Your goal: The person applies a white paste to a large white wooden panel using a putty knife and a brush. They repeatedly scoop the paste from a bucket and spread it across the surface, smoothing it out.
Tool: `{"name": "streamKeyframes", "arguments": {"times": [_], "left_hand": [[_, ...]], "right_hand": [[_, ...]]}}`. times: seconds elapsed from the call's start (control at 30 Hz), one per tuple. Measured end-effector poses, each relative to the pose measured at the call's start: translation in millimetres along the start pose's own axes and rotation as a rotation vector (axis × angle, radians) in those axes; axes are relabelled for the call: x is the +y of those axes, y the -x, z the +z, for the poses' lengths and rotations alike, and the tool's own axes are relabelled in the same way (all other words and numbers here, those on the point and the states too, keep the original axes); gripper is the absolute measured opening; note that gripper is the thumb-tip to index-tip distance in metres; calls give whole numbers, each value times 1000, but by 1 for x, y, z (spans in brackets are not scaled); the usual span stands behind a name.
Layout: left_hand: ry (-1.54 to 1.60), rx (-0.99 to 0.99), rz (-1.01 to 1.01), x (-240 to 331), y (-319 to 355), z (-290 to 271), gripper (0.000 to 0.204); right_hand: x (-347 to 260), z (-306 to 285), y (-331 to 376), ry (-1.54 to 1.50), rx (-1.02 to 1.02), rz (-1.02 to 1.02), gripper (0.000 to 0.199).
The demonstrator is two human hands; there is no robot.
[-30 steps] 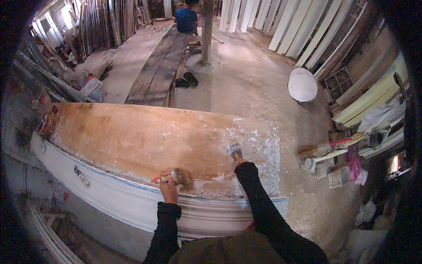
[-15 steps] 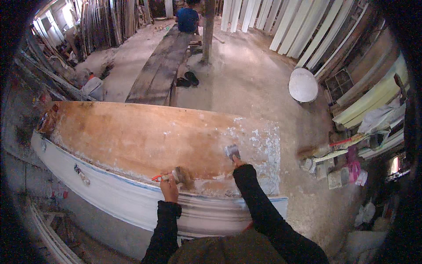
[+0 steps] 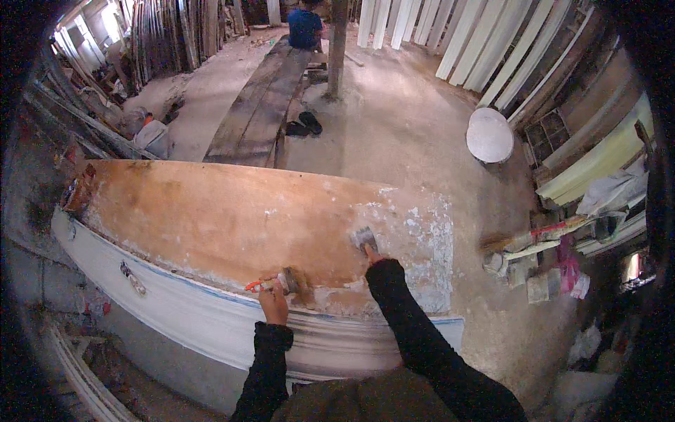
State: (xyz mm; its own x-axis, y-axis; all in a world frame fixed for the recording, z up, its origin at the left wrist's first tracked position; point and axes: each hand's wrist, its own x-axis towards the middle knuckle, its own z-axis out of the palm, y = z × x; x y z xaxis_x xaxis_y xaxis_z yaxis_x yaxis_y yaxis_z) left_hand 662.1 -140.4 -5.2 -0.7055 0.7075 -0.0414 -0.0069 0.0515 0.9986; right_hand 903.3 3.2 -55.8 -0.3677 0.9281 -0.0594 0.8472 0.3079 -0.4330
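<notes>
A long wooden panel (image 3: 225, 218) lies flat before me, its top bare tan wood with patches of old white paint at the right end. My left hand (image 3: 273, 304) grips a red-handled brush (image 3: 281, 281) whose bristles rest on the panel's near edge. My right hand (image 3: 368, 252), mostly hidden by its black sleeve, presses a small grey scraper (image 3: 364, 238) on the flaky white area. The panel's front side (image 3: 176, 309) is painted white with a blue line.
A person in a blue top (image 3: 304, 27) sits far back by a post (image 3: 338, 42). Dark planks (image 3: 260, 105) and sandals (image 3: 304, 125) lie on the dusty floor. A round white disc (image 3: 490, 135), leaning white boards and clutter (image 3: 541, 260) fill the right.
My right hand with the scraper has slid a little away from me across the white patch. The left hand and brush have hardly moved.
</notes>
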Motion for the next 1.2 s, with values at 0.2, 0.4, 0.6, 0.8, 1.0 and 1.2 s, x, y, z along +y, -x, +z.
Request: {"name": "streamKeyframes", "arguments": {"times": [0.2, 0.4, 0.6, 0.8, 1.0, 1.2], "left_hand": [[-24, 32, 118, 17, 0, 9, 24], [-155, -37, 21, 15, -1, 1, 21], [-99, -24, 10, 11, 0, 1, 29], [-180, 5, 77, -2, -5, -7, 38], [-394, -107, 325, 39, -58, 22, 23], [-1044, -323, 700, -21, -180, 130, 18]], "right_hand": [[-23, -29, -92, -27, -45, 48, 27], [-5, -5, -8, -45, -21, 3, 25], [-39, -23, -104, -37, -43, 51, 24], [-26, -20, -68, -198, -82, 51, 25], [4, -45, 12, -784, -161, 246, 26], [17, -109, 76, -1045, 27, 377, 27]]}}
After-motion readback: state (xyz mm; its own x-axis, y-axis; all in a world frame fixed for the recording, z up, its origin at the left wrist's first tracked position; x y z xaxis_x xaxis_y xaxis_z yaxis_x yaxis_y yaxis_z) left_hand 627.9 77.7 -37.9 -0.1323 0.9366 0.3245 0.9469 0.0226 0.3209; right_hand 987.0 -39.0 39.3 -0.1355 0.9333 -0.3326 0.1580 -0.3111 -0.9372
